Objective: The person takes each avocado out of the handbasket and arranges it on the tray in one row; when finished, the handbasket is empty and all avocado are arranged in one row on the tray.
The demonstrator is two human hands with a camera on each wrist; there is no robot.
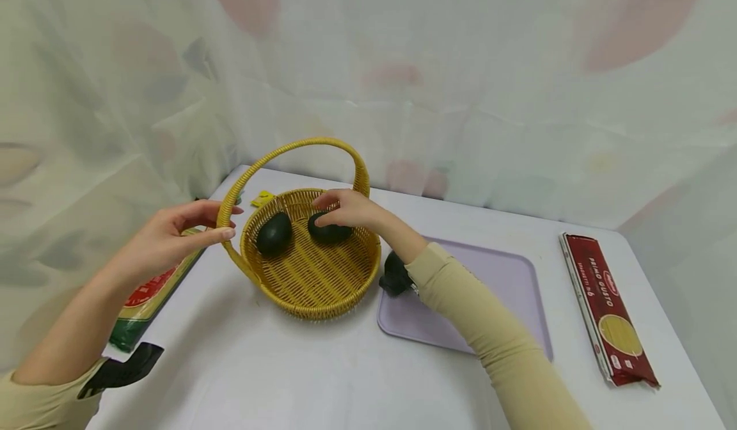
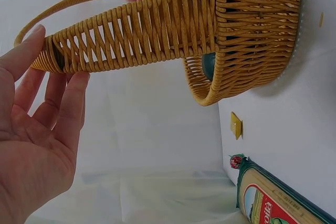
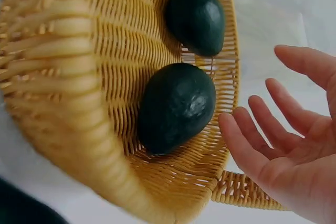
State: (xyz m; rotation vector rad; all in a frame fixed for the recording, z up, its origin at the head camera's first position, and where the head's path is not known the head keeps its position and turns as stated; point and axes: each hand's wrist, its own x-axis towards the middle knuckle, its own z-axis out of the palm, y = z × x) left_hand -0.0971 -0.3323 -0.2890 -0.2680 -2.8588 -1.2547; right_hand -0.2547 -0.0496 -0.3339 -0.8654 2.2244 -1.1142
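A yellow wicker basket (image 1: 319,311) stands on the white table, with two dark green avocados inside, one at left (image 1: 274,235) and one at right (image 1: 329,233). My left hand (image 1: 167,238) holds the left side of its arched handle (image 2: 131,32) between thumb and fingers. Over the right avocado hovers my right hand (image 1: 351,209). Its fingers are loosely spread and hold nothing in the right wrist view, where both avocados, a nearer one (image 3: 177,108) and a farther one (image 3: 197,19), lie apart from the fingertips.
A lilac tray (image 1: 512,276) lies right of the basket, partly under my right forearm. Beside that forearm shows a black item (image 1: 394,276). At far right is a red spaghetti pack (image 1: 610,308); at left, a green-ended pasta pack (image 1: 146,299). A small yellow packet (image 1: 263,198) lies behind the basket.
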